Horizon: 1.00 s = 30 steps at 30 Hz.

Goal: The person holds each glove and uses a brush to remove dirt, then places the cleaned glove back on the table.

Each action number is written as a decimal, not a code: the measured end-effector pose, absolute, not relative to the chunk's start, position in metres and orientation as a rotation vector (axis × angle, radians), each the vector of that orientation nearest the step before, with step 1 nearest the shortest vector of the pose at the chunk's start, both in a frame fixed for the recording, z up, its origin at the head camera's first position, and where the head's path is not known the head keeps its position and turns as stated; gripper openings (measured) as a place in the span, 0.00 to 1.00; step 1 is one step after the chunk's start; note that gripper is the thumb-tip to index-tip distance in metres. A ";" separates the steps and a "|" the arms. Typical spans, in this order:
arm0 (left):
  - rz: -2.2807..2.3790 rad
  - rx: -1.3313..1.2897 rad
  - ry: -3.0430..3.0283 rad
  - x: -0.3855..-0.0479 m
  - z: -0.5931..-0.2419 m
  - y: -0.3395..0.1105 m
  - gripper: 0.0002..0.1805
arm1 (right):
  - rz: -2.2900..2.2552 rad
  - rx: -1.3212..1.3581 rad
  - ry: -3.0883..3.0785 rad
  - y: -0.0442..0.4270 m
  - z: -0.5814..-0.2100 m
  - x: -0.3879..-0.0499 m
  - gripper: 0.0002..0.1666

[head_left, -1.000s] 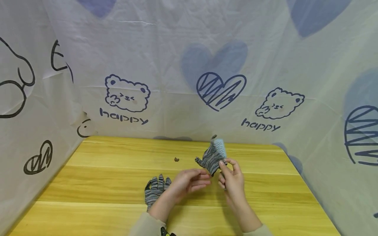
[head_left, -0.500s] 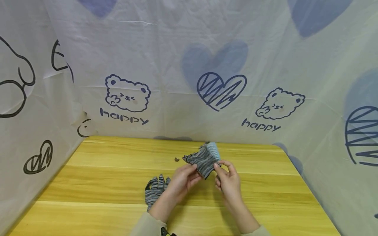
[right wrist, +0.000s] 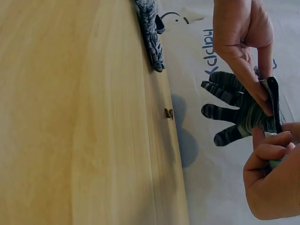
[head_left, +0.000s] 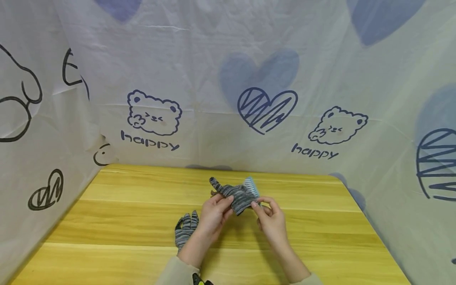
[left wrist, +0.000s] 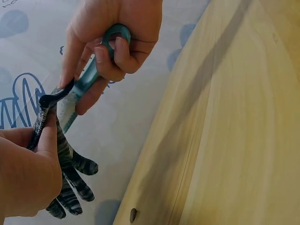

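A grey-and-black striped knit glove (head_left: pixel 241 196) is held up above the table, its fingers pointing left. My left hand (head_left: pixel 211 217) pinches it near the cuff, thumb on the near side. On the other side of the cuff, my right hand (head_left: pixel 273 223) pinches the edge between thumb and finger. That same right hand also grips a brush (head_left: pixel 252 187) behind the glove, with light bristles. In the left wrist view the curled fingers wrap the brush's teal handle (left wrist: pixel 89 77), which ends in a ring. Part of the brush is hidden by the glove.
A second striped glove (head_left: pixel 184 231) lies on the wood-grain table (head_left: pixel 107 221), partly behind the left forearm. A small brown bit (right wrist: pixel 168 113) sits on the tabletop near its far edge. Printed white cloth (head_left: pixel 199 79) hangs behind the table and along the sides.
The left hand, open beside the glove a second ago, now pinches it. Glove, brush and right hand have moved left and slightly down, and the glove's fingers have swung leftward.
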<state>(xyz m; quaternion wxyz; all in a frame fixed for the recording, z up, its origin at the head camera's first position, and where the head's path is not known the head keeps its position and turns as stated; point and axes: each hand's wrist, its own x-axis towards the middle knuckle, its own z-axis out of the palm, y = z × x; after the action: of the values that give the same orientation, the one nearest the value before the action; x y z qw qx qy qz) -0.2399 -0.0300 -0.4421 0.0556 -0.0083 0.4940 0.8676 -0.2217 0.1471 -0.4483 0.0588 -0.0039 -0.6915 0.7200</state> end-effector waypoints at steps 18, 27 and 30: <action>2.597 -0.084 1.690 -0.245 -0.437 -0.052 0.16 | 1.590 0.397 -2.126 0.147 -0.434 -0.216 0.19; 2.571 -0.023 1.713 -0.242 -0.435 -0.050 0.22 | 1.087 0.669 -2.194 0.139 -0.444 -0.214 0.22; 2.593 -0.037 1.673 -0.242 -0.434 -0.048 0.19 | 1.030 0.688 -2.255 0.138 -0.445 -0.213 0.23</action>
<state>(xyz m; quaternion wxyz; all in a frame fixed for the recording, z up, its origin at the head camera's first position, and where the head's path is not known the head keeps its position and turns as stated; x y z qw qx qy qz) -0.2425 -0.0483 -0.4338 0.0276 -0.0121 0.5419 0.8399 -0.2127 0.1378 -0.4451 0.2807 0.2566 -0.8412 0.3844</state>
